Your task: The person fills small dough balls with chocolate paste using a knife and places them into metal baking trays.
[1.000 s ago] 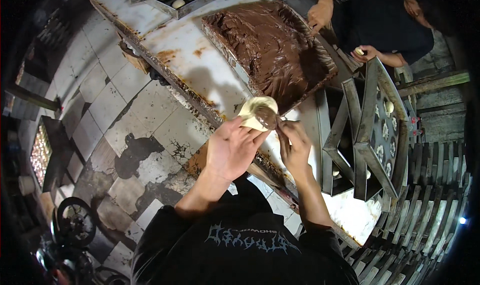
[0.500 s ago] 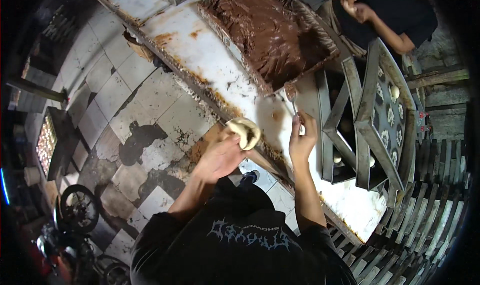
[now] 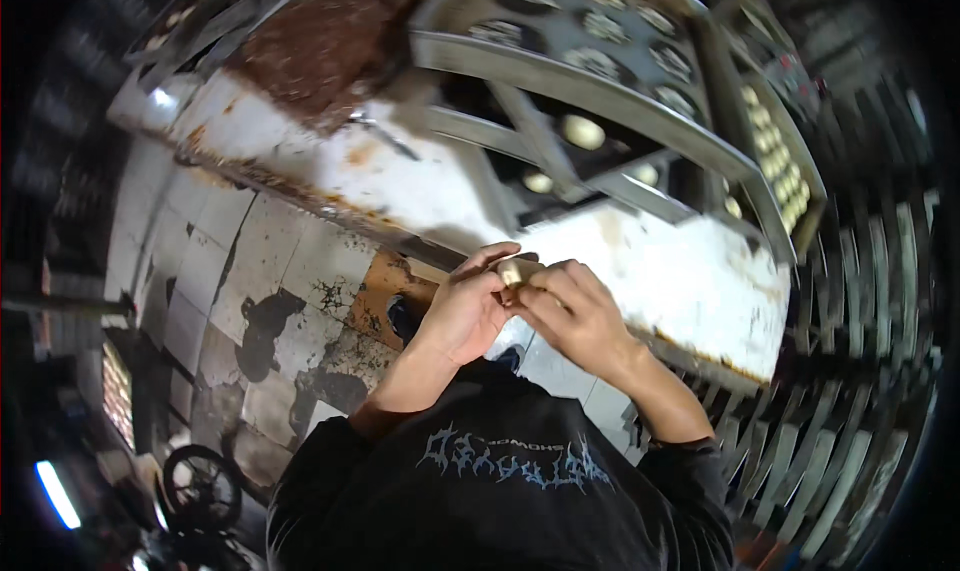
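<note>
A small piece of pale dough (image 3: 513,273) is held between my two hands, just off the table's near edge. My left hand (image 3: 468,309) cups it from the left, fingers curled round its side. My right hand (image 3: 578,316) pinches its other side with bent fingers. Much of the dough is hidden by the fingers. Farther off to the left, a slab of brown chocolate-like filling (image 3: 320,46) lies on the table. The filling spatula (image 3: 385,136) rests at its near right corner, its handle toward me.
Metal trays (image 3: 590,81) are stacked at angles on the white table (image 3: 680,271), with dough balls (image 3: 583,132) in and between them. Another tray of dough balls (image 3: 775,156) stands at the right. Slatted racks (image 3: 840,451) lie beyond the table's right end. A motorcycle wheel (image 3: 200,486) shows at lower left.
My right hand has let go of the spatula, which now lies by the filling, and has joined my left hand at the dough. The dough is closed up smaller. My view has turned right.
</note>
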